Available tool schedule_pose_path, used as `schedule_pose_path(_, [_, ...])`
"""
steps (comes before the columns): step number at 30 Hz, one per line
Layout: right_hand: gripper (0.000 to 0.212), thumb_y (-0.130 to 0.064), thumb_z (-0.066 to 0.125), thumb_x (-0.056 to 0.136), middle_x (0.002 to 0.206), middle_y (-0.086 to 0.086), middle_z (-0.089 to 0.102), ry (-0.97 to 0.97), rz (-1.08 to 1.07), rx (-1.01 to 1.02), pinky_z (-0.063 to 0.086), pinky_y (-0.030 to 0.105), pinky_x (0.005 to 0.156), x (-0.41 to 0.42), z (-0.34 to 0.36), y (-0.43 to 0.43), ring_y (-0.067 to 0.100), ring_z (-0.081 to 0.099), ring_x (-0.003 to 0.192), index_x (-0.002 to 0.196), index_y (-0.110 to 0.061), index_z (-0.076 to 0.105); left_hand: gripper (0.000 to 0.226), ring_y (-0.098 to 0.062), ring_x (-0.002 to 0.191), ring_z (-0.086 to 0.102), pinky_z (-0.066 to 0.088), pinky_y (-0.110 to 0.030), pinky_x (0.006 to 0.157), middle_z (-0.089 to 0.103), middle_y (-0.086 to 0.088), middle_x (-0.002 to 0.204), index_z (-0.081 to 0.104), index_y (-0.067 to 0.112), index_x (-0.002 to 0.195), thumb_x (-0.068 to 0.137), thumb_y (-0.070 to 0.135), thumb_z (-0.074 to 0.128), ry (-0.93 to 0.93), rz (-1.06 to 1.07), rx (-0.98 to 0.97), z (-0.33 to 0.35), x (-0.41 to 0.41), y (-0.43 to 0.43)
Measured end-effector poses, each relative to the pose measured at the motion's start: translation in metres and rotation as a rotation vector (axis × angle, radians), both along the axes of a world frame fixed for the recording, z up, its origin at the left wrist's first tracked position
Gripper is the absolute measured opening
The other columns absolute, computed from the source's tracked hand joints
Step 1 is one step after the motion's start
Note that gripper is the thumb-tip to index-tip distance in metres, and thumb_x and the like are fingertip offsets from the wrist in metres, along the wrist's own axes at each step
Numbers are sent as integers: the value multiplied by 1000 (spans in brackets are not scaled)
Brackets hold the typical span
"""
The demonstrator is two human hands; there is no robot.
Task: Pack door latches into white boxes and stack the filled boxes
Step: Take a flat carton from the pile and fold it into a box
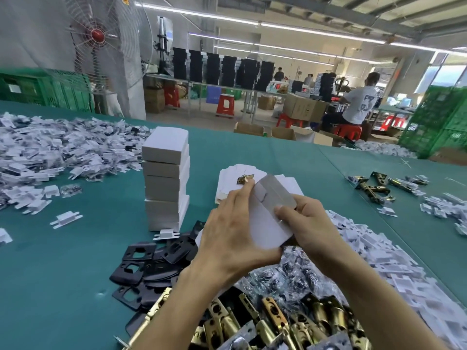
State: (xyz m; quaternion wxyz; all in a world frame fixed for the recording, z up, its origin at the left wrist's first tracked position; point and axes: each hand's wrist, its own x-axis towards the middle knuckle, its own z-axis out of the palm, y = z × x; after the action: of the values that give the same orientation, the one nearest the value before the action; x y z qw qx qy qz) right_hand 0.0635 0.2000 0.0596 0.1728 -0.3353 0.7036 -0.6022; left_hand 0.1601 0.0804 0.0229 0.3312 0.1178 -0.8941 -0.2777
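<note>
The white box [265, 223] is held in the air above the table, between both hands and just in front of the chest. The left hand [232, 233] grips its left side, with the fingers curled over the top face and the thumb hooked under the near edge. The right hand [313, 223] holds the right side, its thumb pressing down on the rounded flap [278, 193], which is matt grey on its inner face. The box is thin, smooth card with a tuck slit in the lid; what is inside cannot be seen.

Just beyond the hands lies a fan of flat box blanks [235, 170] with one brass latch [244, 178] resting on top. To the left stands a stack of closed white boxes [165, 180], square-edged and slightly uneven. Below the hands, matt black strike plates [141, 258] with square cut-outs overlap in a heap, beside crinkled clear bags of screws [290, 274] and a pile of shiny brass latches [265, 322] with cylindrical bodies. Folded white card inserts [379, 261] spread to the right, and more lie in a heap [50, 147] at far left. All of it rests on a green table cover [75, 261]
</note>
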Motion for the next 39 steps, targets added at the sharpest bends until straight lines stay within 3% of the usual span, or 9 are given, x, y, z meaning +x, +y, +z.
schedule_pose_path(7, [15, -2, 66, 90, 71, 14, 72, 25, -175, -125, 51, 29, 47, 9, 4, 10, 23, 70, 61, 97, -14, 60, 106, -13, 97, 57, 54, -34, 74, 52, 16, 126, 20, 49, 144, 55, 63, 77, 81, -72, 57, 5, 5, 2])
schedule_pose_path(11, [20, -1, 66, 84, 62, 4, 67, 68, -212, -109, 43, 33, 51, 11, 5, 9, 22, 60, 59, 87, -16, 53, 123, -15, 108, 48, 46, -40, 84, 36, 14, 136, 3, 50, 149, 51, 71, 74, -57, -67, 55, 1, 5, 5])
schedule_pose_path(14, [19, -4, 64, 84, 59, -4, 60, 30, -159, -102, 39, 25, 49, 11, 7, 10, 14, 51, 55, 87, -19, 53, 129, -11, 118, 44, 45, -41, 95, 34, 16, 134, 8, 39, 152, 47, 80, 70, -89, -15, 58, 0, 5, 3])
schedule_pose_path(17, [21, -8, 62, 81, 67, -1, 66, 41, -63, -21, 42, 22, 47, 10, 14, 15, 11, 58, 56, 95, -23, 59, 122, -10, 110, 45, 46, -40, 95, 39, 16, 127, 17, 35, 149, 48, 77, 71, -69, -67, 15, 3, 7, 1])
schedule_pose_path(21, [32, 6, 66, 84, 80, 8, 74, 95, 14, 87, 55, 36, 56, 4, 27, 25, 22, 70, 67, 103, -19, 63, 122, -11, 110, 47, 48, -38, 91, 39, 15, 126, 16, 38, 150, 47, 76, 71, -78, -116, -30, 4, 10, -2])
schedule_pose_path(27, [37, -16, 78, 63, 81, 7, 74, 224, -70, 175, 54, 41, 61, 5, 21, 27, 28, 70, 72, 95, -25, 60, 117, -13, 110, 47, 45, -38, 93, 40, 13, 125, 14, 40, 149, 49, 75, 63, -158, -167, -89, 4, 11, 2])
schedule_pose_path(30, [36, -28, 74, 59, 70, -1, 72, 345, -190, 143, 49, 29, 49, 8, 13, 25, 12, 64, 55, 91, -29, 59, 109, -13, 112, 53, 47, -37, 94, 46, 13, 132, 17, 40, 152, 56, 73, 59, -130, -161, -132, 4, 11, 3])
schedule_pose_path(34, [44, -14, 84, 73, 78, 1, 69, 373, -308, -7, 54, 30, 50, 8, 7, 25, 17, 69, 62, 97, -32, 52, 105, -11, 111, 58, 53, -38, 89, 53, 15, 135, 20, 50, 150, 59, 70, 67, -18, -173, -57, 5, 11, -1])
schedule_pose_path(39, [3, -23, 67, 92, 82, -5, 68, 433, -217, -301, 60, 29, 57, 22, -2, 29, 11, 70, 66, 91, -23, 65, 79, -7, 101, 62, 57, -37, 79, 60, 16, 120, 44, 49, 135, 64, 53, 78, 194, -241, 92, 7, 10, -5])
